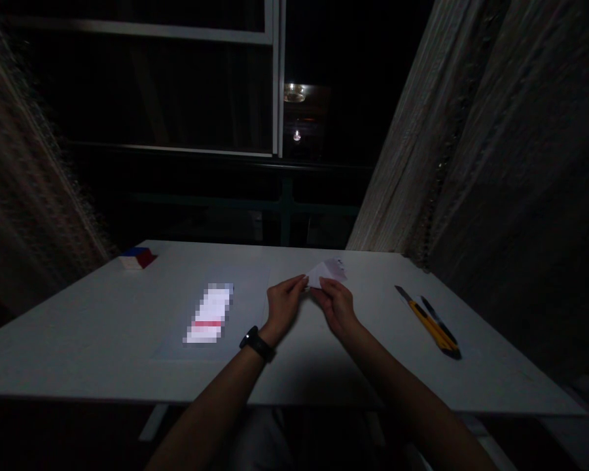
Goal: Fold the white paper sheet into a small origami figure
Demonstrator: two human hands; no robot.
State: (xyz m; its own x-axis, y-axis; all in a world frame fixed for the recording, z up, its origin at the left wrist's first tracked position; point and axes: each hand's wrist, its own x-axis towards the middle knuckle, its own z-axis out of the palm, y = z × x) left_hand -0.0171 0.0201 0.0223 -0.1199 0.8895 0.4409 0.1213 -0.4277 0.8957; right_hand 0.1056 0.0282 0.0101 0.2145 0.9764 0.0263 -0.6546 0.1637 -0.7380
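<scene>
A small folded piece of white paper (328, 269) is held up over the middle of the table, its far edge showing some dark marks. My left hand (285, 302) pinches its near left corner between thumb and fingers. On the near right side, my right hand (338, 305) grips the same paper, thumb on top. Both hands are close together, and the fingers under the paper are partly hidden. A black watch (258, 343) is on my left wrist.
On the white table (304, 379), a phone (210, 314) with a lit, blurred screen lies left. A yellow utility knife (429, 324) and a dark pen-like object (436, 314) lie right. A coloured puzzle cube (137, 258) stands far left. Curtains (397, 131) flank a dark window.
</scene>
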